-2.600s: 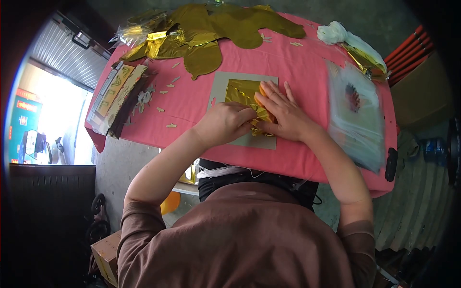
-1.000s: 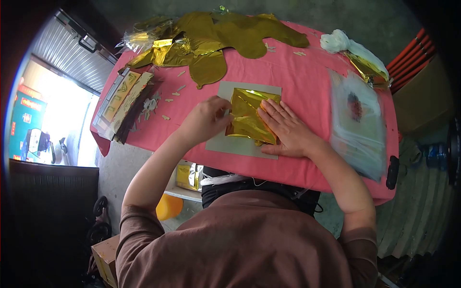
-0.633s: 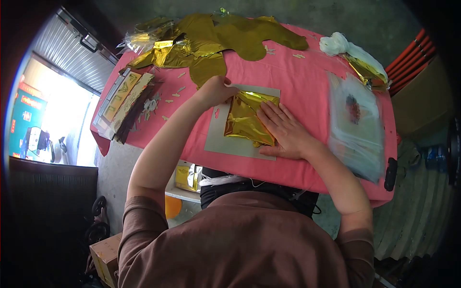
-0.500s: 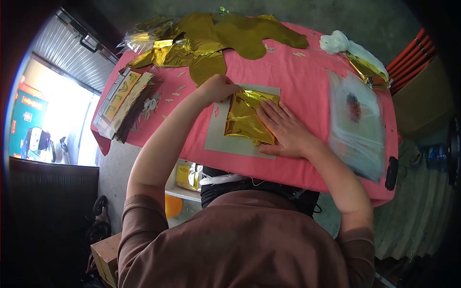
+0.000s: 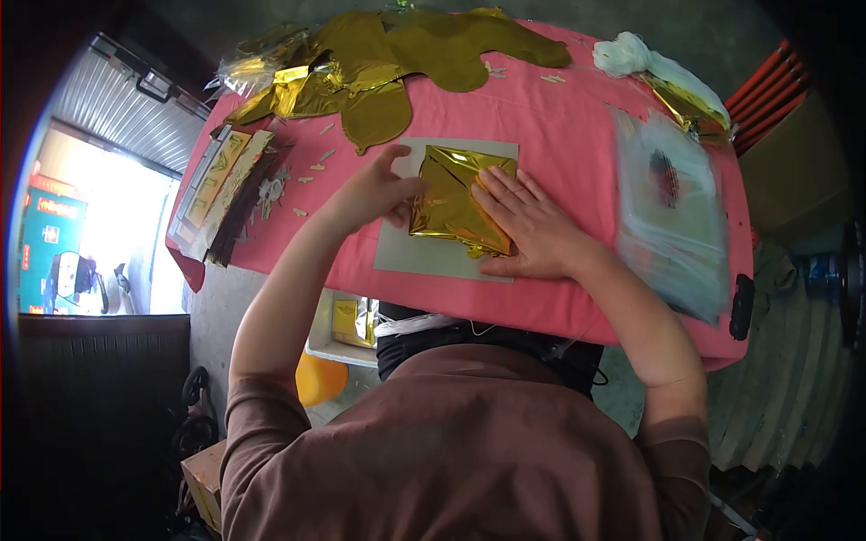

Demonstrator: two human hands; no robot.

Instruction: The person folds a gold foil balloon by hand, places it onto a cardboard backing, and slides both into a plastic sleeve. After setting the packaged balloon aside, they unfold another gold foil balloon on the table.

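A folded gold foil balloon (image 5: 446, 203) lies on a grey card sheet (image 5: 406, 255) at the near middle of the pink-covered table. My right hand (image 5: 528, 221) rests flat on the right side of the foil, fingers stretched out and the thumb on the card. My left hand (image 5: 379, 191) is at the foil's left edge, over the card, with fingers apart and the thumb close to the foil; whether it touches is hard to tell. Beyond them, unfolded gold foil balloons (image 5: 379, 68) spread over the table's far left edge.
On the right lies a stack of clear plastic bags (image 5: 672, 225), with a white string bundle (image 5: 622, 56) behind. A box of cards (image 5: 221, 194) stands on the left beside scattered small pale strips (image 5: 271, 191). The pink tablecloth (image 5: 541, 113) covers the table.
My left hand has let go of the foil's top left corner and come down along its left side, fingers spreading. My right hand stays flat on the foil. The view has shifted slightly.
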